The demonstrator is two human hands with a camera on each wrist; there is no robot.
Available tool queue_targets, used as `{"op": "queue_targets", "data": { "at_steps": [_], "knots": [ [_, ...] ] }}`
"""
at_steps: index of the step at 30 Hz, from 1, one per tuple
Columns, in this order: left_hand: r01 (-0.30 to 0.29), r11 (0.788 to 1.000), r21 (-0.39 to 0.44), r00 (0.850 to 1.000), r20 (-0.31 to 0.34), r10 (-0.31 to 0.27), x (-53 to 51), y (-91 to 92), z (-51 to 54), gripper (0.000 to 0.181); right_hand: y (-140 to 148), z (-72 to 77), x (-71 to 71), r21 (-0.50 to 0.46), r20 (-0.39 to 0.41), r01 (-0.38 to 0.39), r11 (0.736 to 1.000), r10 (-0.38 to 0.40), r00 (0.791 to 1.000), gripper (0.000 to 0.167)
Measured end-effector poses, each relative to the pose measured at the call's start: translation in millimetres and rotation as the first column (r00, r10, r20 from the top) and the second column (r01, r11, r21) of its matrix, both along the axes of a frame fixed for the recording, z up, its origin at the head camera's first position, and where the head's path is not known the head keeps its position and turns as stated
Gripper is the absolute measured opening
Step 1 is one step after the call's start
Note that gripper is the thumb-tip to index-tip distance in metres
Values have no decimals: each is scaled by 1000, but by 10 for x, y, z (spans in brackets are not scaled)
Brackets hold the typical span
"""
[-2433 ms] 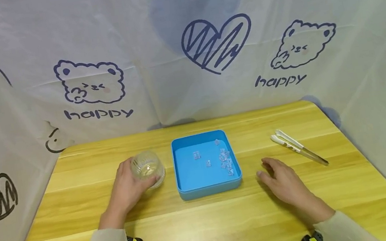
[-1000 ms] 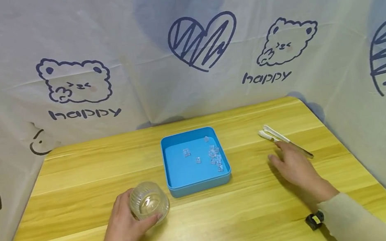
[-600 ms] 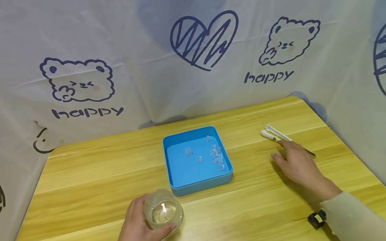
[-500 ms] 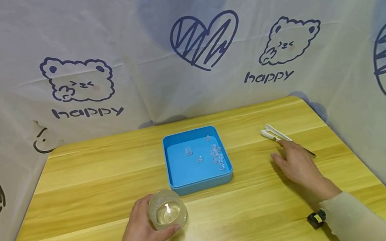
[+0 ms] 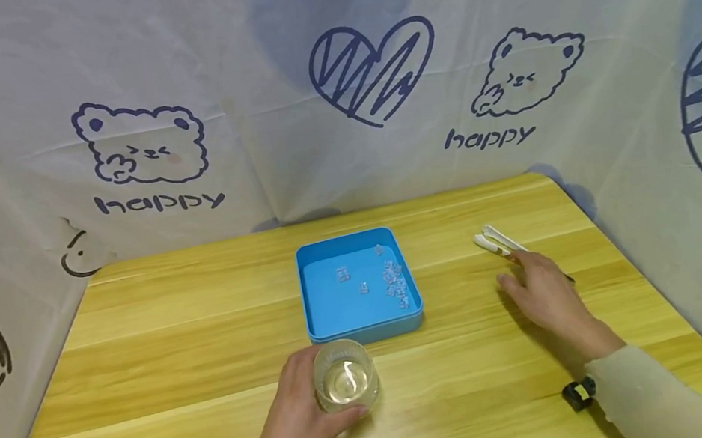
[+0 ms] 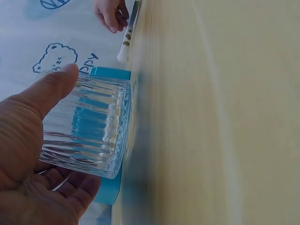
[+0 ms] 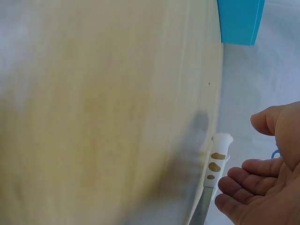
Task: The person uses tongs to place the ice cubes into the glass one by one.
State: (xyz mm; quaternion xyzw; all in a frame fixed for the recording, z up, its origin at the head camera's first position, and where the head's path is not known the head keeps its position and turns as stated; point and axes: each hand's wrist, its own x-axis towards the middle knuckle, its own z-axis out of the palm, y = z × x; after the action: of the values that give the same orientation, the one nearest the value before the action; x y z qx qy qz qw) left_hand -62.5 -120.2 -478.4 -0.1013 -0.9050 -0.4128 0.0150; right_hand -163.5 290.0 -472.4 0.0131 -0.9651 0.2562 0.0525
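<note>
My left hand (image 5: 296, 424) grips a clear ribbed glass (image 5: 347, 386) round its side, thumb on the near side. The left wrist view shows the glass (image 6: 89, 126) upright, low over the table; whether its base touches the wood I cannot tell. A square blue tray (image 5: 330, 309) lies just behind it. Several small clear cubes (image 5: 398, 286) are in the tray, mostly along its right wall. On the right, my right hand (image 5: 550, 299) hovers over white-tipped metal tongs (image 5: 504, 238). Its loosely bent fingers (image 7: 246, 183) and thumb stand apart, beside the tongs (image 7: 214, 167), holding nothing.
The yellow wood-grain table (image 5: 158, 339) ends at a pale cloth backdrop (image 5: 283, 131) with hearts and bears drawn on it. Cloth also stands along the left and right sides. A black wrist camera (image 5: 579, 393) is on the right wrist.
My left hand has brought the glass from left of the tray toward me and then rightward, in front of the tray. My right hand has gone right and forward to the tongs.
</note>
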Motion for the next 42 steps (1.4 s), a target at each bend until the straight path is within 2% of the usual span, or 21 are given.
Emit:
{"op": "queue_targets", "data": {
  "at_steps": [5, 12, 19, 24, 29, 35, 39, 42],
  "knots": [
    [7, 1000, 6, 1000, -20, -7, -20, 80, -2, 95, 21, 16, -25, -5, -10, -1, 1000, 1, 1000, 57],
    [11, 999, -31, 999, -47, -13, -41, 128, -15, 100, 71, 12, -59, -6, -25, -6, 1000, 6, 1000, 55],
    [21, 999, -45, 998, -52, -23, -58, 124, -14, 103, 99, 25, -75, -1, -2, -3, 1000, 2, 1000, 60],
    [21, 996, -82, 994, -103, -29, -73, 110, -14, 101, 116, 25, -99, 9, -10, -3, 1000, 3, 1000, 59],
    [17, 989, -147, 980, -193, -45, -84, 81, -19, 99, 142, 18, -120, 29, -30, -2, 1000, 3, 1000, 55],
    [13, 973, -230, 949, -302, -84, -111, 51, -23, 99, 164, 32, -114, 37, -33, -13, 999, 14, 999, 56],
    [11, 964, -265, 936, -336, -103, -121, 41, -14, 98, 169, 48, -116, 43, -33, -15, 999, 16, 999, 56],
    [8, 962, -271, 935, -339, -104, -120, 37, -5, 98, 176, 53, -126, 50, -33, -15, 999, 17, 999, 54]
  ]
}}
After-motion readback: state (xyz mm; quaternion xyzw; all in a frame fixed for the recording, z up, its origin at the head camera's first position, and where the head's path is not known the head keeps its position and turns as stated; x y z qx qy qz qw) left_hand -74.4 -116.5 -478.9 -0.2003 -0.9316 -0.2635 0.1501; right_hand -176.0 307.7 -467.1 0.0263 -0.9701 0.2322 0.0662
